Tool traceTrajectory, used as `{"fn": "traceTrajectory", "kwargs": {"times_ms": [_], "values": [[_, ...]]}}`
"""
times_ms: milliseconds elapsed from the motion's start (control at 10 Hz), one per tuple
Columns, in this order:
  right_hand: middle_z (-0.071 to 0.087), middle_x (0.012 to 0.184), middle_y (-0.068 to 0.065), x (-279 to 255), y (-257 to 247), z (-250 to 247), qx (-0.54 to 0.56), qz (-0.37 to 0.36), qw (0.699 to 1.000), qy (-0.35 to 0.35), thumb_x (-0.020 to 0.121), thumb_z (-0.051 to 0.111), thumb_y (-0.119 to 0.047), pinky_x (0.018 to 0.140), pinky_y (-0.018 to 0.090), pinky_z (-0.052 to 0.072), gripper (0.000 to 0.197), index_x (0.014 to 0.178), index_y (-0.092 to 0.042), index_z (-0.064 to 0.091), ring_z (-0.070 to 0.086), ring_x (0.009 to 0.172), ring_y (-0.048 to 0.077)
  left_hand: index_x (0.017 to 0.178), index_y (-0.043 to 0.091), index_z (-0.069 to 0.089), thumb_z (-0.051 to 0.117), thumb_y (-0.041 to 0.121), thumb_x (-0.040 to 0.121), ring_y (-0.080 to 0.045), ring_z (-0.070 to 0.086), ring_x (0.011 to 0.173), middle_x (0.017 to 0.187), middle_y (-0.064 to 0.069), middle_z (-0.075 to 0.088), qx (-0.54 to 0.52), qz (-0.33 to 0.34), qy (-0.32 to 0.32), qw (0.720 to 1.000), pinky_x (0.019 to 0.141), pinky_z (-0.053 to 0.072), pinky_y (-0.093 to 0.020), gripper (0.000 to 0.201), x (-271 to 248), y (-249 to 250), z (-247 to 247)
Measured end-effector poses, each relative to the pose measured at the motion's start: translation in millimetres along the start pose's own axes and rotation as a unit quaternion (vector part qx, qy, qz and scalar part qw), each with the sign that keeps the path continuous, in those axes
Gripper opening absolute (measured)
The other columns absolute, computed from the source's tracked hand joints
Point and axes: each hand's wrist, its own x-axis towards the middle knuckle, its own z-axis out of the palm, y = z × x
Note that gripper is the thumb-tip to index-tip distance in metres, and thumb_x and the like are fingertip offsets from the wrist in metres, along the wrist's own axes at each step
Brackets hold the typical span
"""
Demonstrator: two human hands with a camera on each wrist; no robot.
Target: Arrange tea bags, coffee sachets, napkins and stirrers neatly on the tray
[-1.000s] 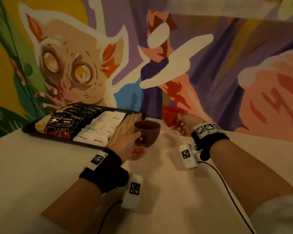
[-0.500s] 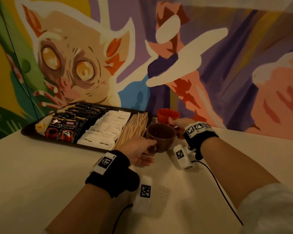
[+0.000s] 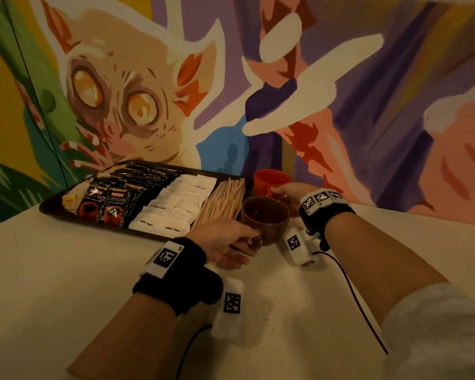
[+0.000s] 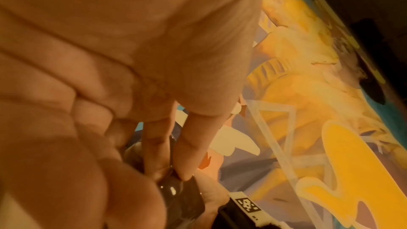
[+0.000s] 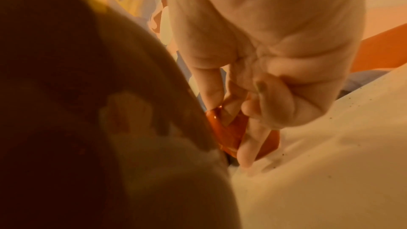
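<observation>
Spanning far-left part of white table [image 3: 52,270], dark tray [image 3: 47,208] carries neat rows: black coffee sachets [image 3: 115,204], white sugar packets [image 3: 176,204], wooden stirrers [image 3: 222,201], yellow tea bags [image 3: 70,200] at left end. Left hand [image 3: 222,239] pinches brown cup [image 3: 266,219] by handle, beside tray. Right hand [image 3: 288,194] grips orange cup [image 3: 269,181] by handle.

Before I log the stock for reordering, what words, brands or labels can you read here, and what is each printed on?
"KOPIKO SUPREMO": on the two front black coffee sachets.
"White Sugar": on the front white sugar sachets.
Yellow tea bag tag: logo too small to read.
Wristband markers: square black-and-white codes, no words.
Brown cup and red cup: no text visible.
</observation>
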Motion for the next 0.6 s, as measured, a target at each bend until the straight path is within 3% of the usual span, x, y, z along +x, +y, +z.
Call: {"fn": "traceTrajectory", "kwargs": {"times_ms": [100,300,400,500,600], "values": [[0.058,0.081,0.004,4.3,-0.2,-0.4,-0.014,-0.006,1.000,-0.003,0.090,0.058,-0.038,0.067,0.030,0.041,0.024,0.095,-0.015,0.060,0.053,0.077,0.020,0.104,0.011,0.066,0.056,0.031,0.094,-0.016,0.062,0.069,0.100,-0.007,0.071,0.002,0.002,-0.004,1.000,0.066,0.051,-0.029,0.024,1.6,-0.2,-1.1],[0.057,0.080,0.003,7.8,4.0,-1.6,0.011,0.000,1.000,-0.003,0.087,0.061,-0.039,0.068,0.029,0.042,0.022,0.089,-0.017,0.059,0.052,0.079,0.020,0.103,0.011,0.066,0.055,0.031,0.094,-0.017,0.062,0.071,0.099,-0.007,0.070,0.005,0.001,-0.005,1.000,0.067,0.051,-0.029,0.024,1.6,-0.8,-0.8],[0.058,0.082,0.004,8.9,6.6,-2.5,0.019,0.004,1.000,-0.008,0.088,0.060,-0.040,0.075,0.032,0.043,0.024,0.091,-0.017,0.060,0.053,0.084,0.022,0.105,0.012,0.065,0.055,0.031,0.095,-0.018,0.062,0.072,0.100,-0.007,0.070,0.008,-0.001,-0.010,1.000,0.067,0.051,-0.030,0.025,1.0,-0.9,-1.0],[0.058,0.081,0.005,2.5,6.7,-2.8,0.027,-0.006,1.000,0.008,0.092,0.056,-0.035,0.067,0.031,0.044,0.022,0.092,-0.014,0.061,0.055,0.075,0.020,0.106,0.014,0.061,0.050,0.035,0.097,-0.019,0.063,0.075,0.100,-0.007,0.069,0.018,-0.007,-0.023,1.000,0.068,0.052,-0.031,0.026,-4.0,2.4,-4.2],[0.062,0.088,0.011,-14.9,6.6,-5.6,-0.028,-0.074,0.993,0.084,0.096,0.050,-0.025,0.052,0.028,0.039,0.022,0.097,-0.006,0.061,0.051,0.062,0.017,0.106,0.013,0.059,0.044,0.040,0.099,-0.020,0.064,0.077,0.098,-0.008,0.069,0.025,0.026,0.044,0.998,0.068,0.052,-0.031,0.031,-9.7,4.6,-10.4]]}}
